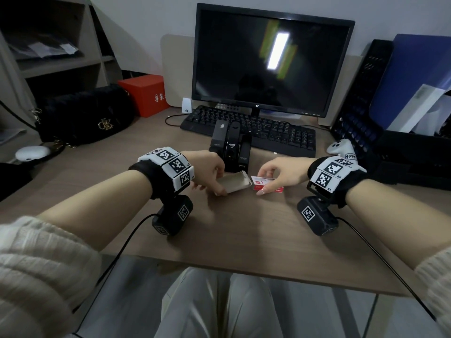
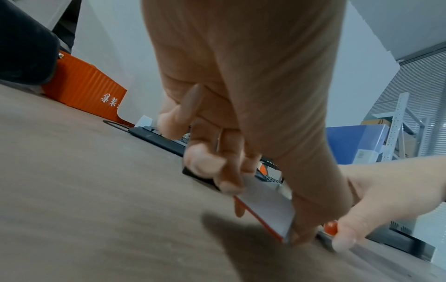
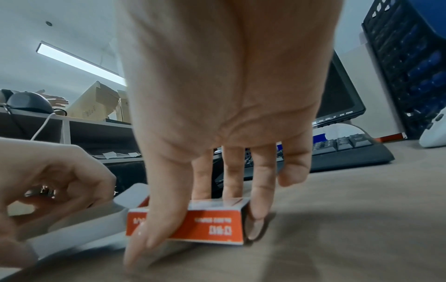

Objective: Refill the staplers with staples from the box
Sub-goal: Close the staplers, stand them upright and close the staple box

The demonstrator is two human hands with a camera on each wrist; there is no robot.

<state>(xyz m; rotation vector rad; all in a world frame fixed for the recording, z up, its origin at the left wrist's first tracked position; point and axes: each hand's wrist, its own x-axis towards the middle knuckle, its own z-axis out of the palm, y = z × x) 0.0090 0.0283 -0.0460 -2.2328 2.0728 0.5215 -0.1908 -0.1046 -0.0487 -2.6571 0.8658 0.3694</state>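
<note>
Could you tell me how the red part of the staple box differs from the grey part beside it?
The red printed sleeve is closed and held by the right hand; the grey inner tray is plain, open-topped and held by the left hand. Both lie on the desk before the staplers.

The person is wearing a cream ribbed knit sweater with sleeves (image 1: pixel 36 259) pushed up, and pale trousers (image 1: pixel 214 306). Black wristbands (image 1: pixel 156 176) are carrying white blocks printed with square black codes. Black camera boxes (image 1: pixel 173 215) with thin black cables (image 1: pixel 117 254) are hanging beneath both wrists.
</note>
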